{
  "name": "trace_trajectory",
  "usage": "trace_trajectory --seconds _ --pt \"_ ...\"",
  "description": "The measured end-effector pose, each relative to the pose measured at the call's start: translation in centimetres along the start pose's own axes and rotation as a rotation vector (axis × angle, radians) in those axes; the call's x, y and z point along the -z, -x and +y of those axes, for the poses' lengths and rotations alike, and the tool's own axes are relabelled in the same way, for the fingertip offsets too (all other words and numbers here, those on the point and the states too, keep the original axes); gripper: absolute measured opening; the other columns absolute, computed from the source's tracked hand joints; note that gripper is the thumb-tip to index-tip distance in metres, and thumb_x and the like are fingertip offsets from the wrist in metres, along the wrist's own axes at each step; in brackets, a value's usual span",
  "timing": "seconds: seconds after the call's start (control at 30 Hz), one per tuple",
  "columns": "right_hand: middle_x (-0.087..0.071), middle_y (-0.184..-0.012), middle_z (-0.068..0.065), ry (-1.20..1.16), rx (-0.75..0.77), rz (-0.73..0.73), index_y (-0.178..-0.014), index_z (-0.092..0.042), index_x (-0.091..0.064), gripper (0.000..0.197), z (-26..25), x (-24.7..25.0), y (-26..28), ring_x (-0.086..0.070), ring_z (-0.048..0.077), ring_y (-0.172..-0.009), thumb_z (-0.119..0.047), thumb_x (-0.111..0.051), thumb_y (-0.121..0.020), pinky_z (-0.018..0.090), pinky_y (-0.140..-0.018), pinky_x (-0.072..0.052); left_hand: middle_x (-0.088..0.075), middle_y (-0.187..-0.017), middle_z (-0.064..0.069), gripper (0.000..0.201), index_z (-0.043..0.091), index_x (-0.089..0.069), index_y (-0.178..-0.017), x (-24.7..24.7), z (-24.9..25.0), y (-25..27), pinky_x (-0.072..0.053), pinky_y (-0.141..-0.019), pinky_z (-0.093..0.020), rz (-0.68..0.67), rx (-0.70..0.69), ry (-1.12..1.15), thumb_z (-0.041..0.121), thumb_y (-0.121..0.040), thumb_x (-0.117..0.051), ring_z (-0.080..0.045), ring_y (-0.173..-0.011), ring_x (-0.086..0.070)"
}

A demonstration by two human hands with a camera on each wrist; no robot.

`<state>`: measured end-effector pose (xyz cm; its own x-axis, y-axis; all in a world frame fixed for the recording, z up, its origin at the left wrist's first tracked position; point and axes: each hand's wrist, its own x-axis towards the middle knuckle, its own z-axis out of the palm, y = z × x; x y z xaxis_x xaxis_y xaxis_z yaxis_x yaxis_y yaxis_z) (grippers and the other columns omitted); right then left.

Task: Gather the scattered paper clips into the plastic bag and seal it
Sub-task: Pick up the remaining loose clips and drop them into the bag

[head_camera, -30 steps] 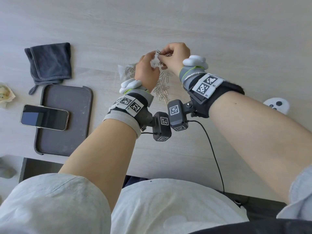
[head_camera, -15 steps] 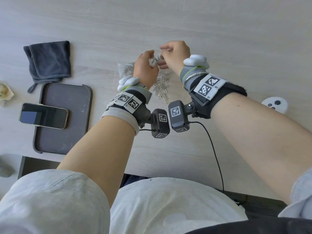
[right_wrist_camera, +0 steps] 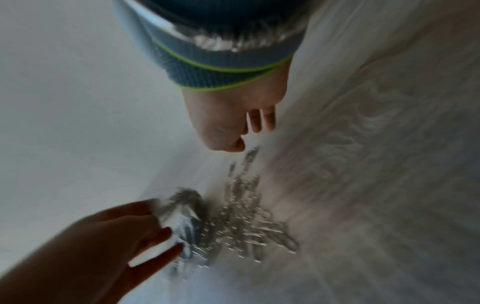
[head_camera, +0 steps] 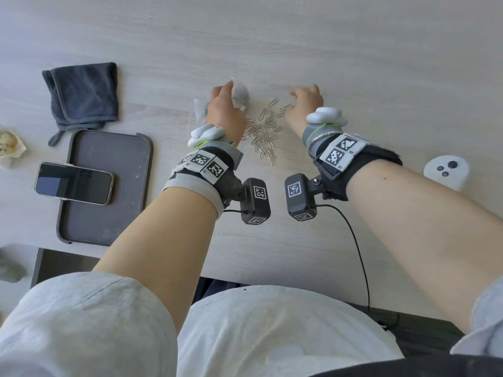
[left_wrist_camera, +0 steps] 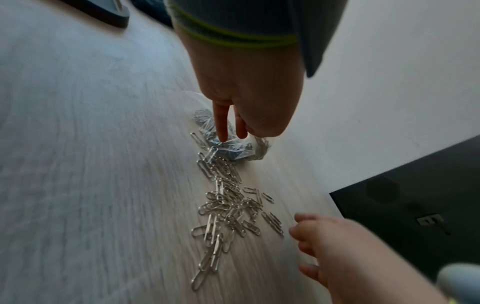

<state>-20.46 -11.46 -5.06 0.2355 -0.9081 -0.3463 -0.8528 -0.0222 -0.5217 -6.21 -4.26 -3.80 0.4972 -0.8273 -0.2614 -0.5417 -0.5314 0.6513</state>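
Observation:
Several silver paper clips [head_camera: 262,133] lie in a loose pile on the pale wooden table between my hands. My left hand [head_camera: 224,103] is at the pile's far left and pinches a clear plastic bag [head_camera: 241,96] that holds some clips. The left wrist view shows the bag [left_wrist_camera: 235,151] resting at the far end of the pile [left_wrist_camera: 228,207]. My right hand [head_camera: 304,98] hovers low over the pile's far right edge, fingers relaxed and holding nothing. In the right wrist view its fingers [right_wrist_camera: 255,122] hang just above the nearest clips [right_wrist_camera: 246,197], blurred by motion.
A folded dark grey cloth [head_camera: 81,96] lies at the far left. A dark tray [head_camera: 109,213] nearer me carries a phone [head_camera: 73,183]. A white controller [head_camera: 446,172] sits at the right. A black cable [head_camera: 359,254] runs off the table's front edge.
My hands were together above the pile, the right one at the bag's mouth. They have parted: the left lowered the bag to the left, the right swung right and down to the clips.

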Motion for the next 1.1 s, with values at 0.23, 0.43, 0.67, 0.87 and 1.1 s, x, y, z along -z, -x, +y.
trace_trajectory --seconds 0.23,0.43,0.67,0.87,1.1 --pt "-0.001 -0.159 0.015 0.178 0.119 -0.138 -0.148 -0.004 -0.006 0.065 1.5 -4.1 0.3 0.000 0.029 -0.148 -0.024 -0.040 -0.097 0.035 -0.120 0.001 -0.043 -0.136 -0.011 0.056 0.009 -0.039 -0.134 -0.6 -2.1 0.2 -0.044 -0.087 -0.031 0.011 0.021 -0.038 -0.009 -0.081 -0.037 -0.027 -0.115 -0.051" --pt "-0.002 -0.159 0.015 0.209 0.309 -0.244 -0.148 -0.003 -0.011 0.061 -0.5 -5.7 0.6 0.002 0.027 -0.148 -0.027 -0.038 -0.098 0.035 -0.120 0.000 -0.047 -0.130 -0.013 0.055 0.006 -0.044 -0.129 0.0 -3.7 -0.2 -0.042 -0.088 -0.031 0.057 0.037 -0.045 -0.012 -0.078 -0.034 -0.029 -0.111 -0.051" --pt "-0.004 -0.160 0.011 0.210 0.445 -0.309 -0.148 -0.008 -0.015 0.059 0.1 -6.2 2.7 0.000 0.024 -0.148 -0.023 -0.041 -0.097 0.034 -0.120 0.000 -0.048 -0.131 -0.011 0.051 0.007 -0.046 -0.126 2.4 -5.4 -1.3 -0.034 -0.083 -0.020 0.079 0.077 -0.122 -0.012 -0.080 -0.035 -0.026 -0.114 -0.050" --pt "-0.003 -0.159 0.014 0.168 0.189 -0.074 -0.148 -0.004 -0.009 0.060 1.5 -4.8 1.8 -0.001 0.026 -0.148 -0.022 -0.037 -0.098 0.036 -0.120 0.000 -0.049 -0.130 -0.011 0.050 0.008 -0.047 -0.125 4.0 -6.7 -1.8 -0.037 -0.088 -0.024 0.079 0.081 -0.165 -0.013 -0.080 -0.037 -0.027 -0.116 -0.049" --pt "-0.001 -0.159 0.012 0.242 0.316 -0.285 -0.149 -0.006 -0.009 0.062 0.8 -5.6 2.6 0.002 0.025 -0.148 -0.027 -0.039 -0.098 0.036 -0.120 -0.001 -0.049 -0.130 -0.010 0.051 0.011 -0.047 -0.123 3.8 -7.0 -1.1 -0.037 -0.080 -0.027 0.097 0.095 -0.149 -0.013 -0.080 -0.036 -0.021 -0.101 -0.047"
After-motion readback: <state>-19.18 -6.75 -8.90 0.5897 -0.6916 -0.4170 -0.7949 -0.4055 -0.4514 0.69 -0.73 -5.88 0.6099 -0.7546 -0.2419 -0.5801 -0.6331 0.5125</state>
